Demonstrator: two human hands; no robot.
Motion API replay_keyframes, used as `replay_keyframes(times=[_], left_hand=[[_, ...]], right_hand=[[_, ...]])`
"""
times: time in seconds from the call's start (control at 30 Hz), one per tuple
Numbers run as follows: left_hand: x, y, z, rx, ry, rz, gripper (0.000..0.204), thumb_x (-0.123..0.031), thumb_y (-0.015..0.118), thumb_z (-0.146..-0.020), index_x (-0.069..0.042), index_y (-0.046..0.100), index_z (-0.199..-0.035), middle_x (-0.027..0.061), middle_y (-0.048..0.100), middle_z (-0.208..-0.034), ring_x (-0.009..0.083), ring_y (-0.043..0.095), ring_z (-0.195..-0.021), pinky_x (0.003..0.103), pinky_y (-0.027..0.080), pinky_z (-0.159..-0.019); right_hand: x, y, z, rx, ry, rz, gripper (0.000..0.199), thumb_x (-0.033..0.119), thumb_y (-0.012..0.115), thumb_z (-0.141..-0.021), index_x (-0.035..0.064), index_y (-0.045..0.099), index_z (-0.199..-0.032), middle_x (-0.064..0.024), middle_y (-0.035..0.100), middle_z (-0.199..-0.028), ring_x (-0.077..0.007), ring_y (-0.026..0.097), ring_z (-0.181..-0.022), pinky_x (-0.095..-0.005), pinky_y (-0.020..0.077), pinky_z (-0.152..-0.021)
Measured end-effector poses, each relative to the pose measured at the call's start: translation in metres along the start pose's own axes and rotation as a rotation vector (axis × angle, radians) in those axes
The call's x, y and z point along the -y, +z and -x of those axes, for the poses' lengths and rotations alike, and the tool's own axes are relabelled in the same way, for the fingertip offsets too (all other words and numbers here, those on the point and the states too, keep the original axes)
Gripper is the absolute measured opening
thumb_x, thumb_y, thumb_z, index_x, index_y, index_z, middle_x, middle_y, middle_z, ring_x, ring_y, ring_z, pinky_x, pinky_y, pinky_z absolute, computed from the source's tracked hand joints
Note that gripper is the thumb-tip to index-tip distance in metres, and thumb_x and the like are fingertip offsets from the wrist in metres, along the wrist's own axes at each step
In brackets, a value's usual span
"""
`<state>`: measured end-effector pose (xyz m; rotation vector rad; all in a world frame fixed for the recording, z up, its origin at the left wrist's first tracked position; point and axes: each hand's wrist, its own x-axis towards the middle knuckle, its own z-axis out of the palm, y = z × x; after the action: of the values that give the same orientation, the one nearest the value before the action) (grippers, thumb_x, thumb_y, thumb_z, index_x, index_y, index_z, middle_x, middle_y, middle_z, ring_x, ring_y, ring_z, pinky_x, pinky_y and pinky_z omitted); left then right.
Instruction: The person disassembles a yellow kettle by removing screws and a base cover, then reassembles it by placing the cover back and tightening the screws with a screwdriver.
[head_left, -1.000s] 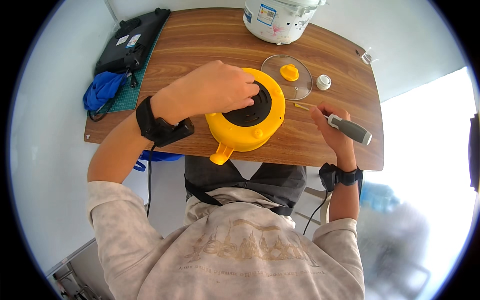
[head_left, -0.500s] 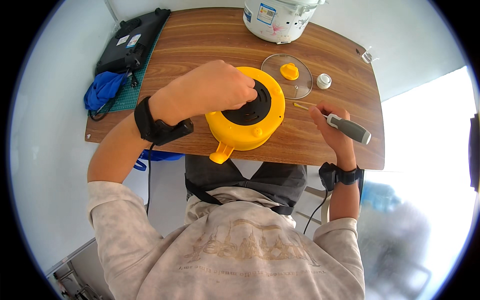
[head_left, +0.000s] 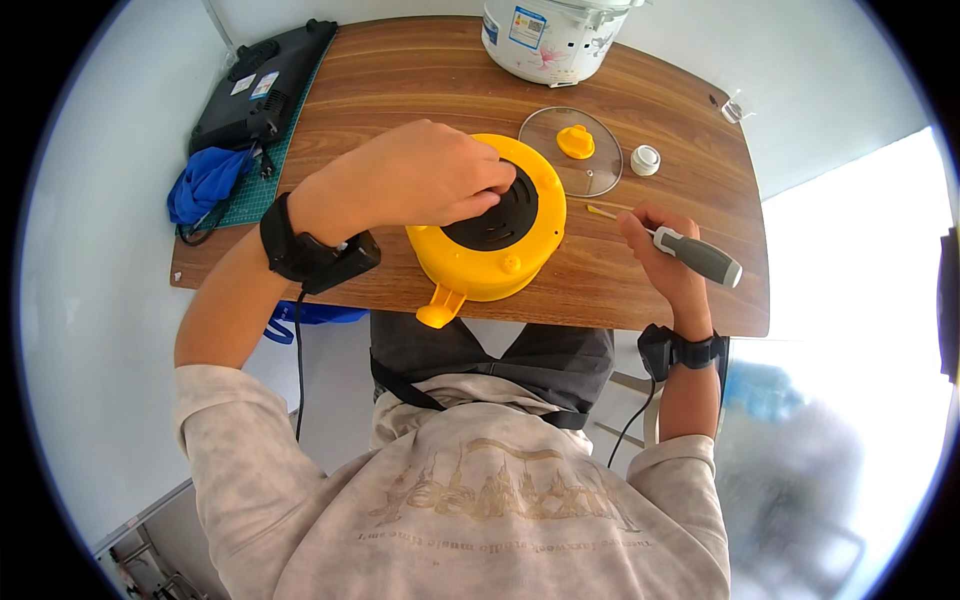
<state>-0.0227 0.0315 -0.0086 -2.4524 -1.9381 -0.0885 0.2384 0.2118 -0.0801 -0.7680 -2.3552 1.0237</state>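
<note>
A round yellow appliance body (head_left: 540,245) rests near the table's front edge, with a black slotted plate (head_left: 495,232) facing up. From its side a short yellow handle (head_left: 440,305) juts toward me. My left hand (head_left: 420,175) is over the plate's far-left part, fingers bent and pinched together at its surface; whatever they hold, if anything, is hidden. To the right of the appliance, my right hand (head_left: 665,260) is closed around a screwdriver (head_left: 708,260) with a grey and white handle. Its yellowish tip points left, just above the tabletop.
Behind the right hand lie a glass lid (head_left: 545,125) with a yellow knob and a small white round cap (head_left: 645,160). A white cooker (head_left: 545,60) stands at the back. On the left, a black flat device (head_left: 265,90) and blue cloth (head_left: 208,185) occupy a green mat (head_left: 250,205).
My left hand has shifted slightly left, its fingers still bent at the black plate. The appliance and lid also appear slightly further left. My right hand and the screwdriver stay put.
</note>
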Motion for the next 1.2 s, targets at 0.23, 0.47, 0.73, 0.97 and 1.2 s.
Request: replay_keyframes(times=[0.23, 0.47, 0.73, 0.97, 1.2], left_hand=[[0.007, -0.002, 0.005, -0.002, 0.153, -0.077, 0.012, -0.017, 0.065, -0.093, -0.008, 0.070, -0.099, 0.0036, 0.070, -0.093, 0.0223, 0.068, -0.089, 0.032, 0.058, -0.075], [-0.001, 0.005, 0.003, -0.043, 0.134, -0.169, 0.012, -0.020, 0.067, -0.091, -0.009, 0.065, -0.088, 0.0020, 0.066, -0.087, 0.0194, 0.066, -0.082, 0.031, 0.058, -0.068], [0.002, -0.009, -0.002, 0.016, -0.090, 0.197, 0.013, -0.019, 0.067, -0.086, -0.007, 0.063, -0.084, 0.0071, 0.063, -0.081, 0.0243, 0.062, -0.074, 0.035, 0.051, -0.066], [0.013, -0.011, 0.008, -0.111, -0.145, 0.424, 0.012, -0.016, 0.067, -0.088, -0.005, 0.063, -0.089, 0.0077, 0.064, -0.084, 0.0222, 0.060, -0.074, 0.033, 0.049, -0.066], [0.028, -0.014, 0.039, -0.230, -0.298, 0.736, 0.012, -0.015, 0.068, -0.093, -0.003, 0.064, -0.095, 0.0022, 0.065, -0.089, 0.0110, 0.062, -0.082, 0.026, 0.053, -0.074]], right_hand=[[0.001, 0.002, -0.001, 0.007, 0.003, -0.006, 0.022, 0.022, 0.073, -0.093, 0.0009, 0.073, -0.086, -0.0068, 0.065, -0.066, -0.0138, 0.055, -0.057, -0.0298, 0.0450, -0.057], [0.003, 0.002, -0.001, 0.011, 0.000, 0.009, 0.022, 0.022, 0.073, -0.092, 0.0011, 0.073, -0.086, -0.0072, 0.066, -0.066, -0.0141, 0.055, -0.057, -0.0300, 0.0458, -0.058], [0.000, 0.001, 0.000, 0.007, -0.009, 0.023, 0.022, 0.023, 0.073, -0.092, 0.0016, 0.073, -0.087, -0.0071, 0.066, -0.067, -0.0140, 0.056, -0.057, -0.0297, 0.0459, -0.058], [0.004, 0.005, -0.002, 0.025, 0.010, -0.002, 0.023, 0.023, 0.072, -0.093, 0.0015, 0.072, -0.086, -0.0069, 0.065, -0.067, -0.0137, 0.056, -0.058, -0.0295, 0.0457, -0.058], [-0.010, 0.010, -0.001, 0.019, 0.007, -0.102, 0.019, 0.015, 0.069, -0.092, -0.0006, 0.067, -0.081, -0.0059, 0.059, -0.062, -0.0128, 0.050, -0.056, -0.0307, 0.0420, -0.055]])
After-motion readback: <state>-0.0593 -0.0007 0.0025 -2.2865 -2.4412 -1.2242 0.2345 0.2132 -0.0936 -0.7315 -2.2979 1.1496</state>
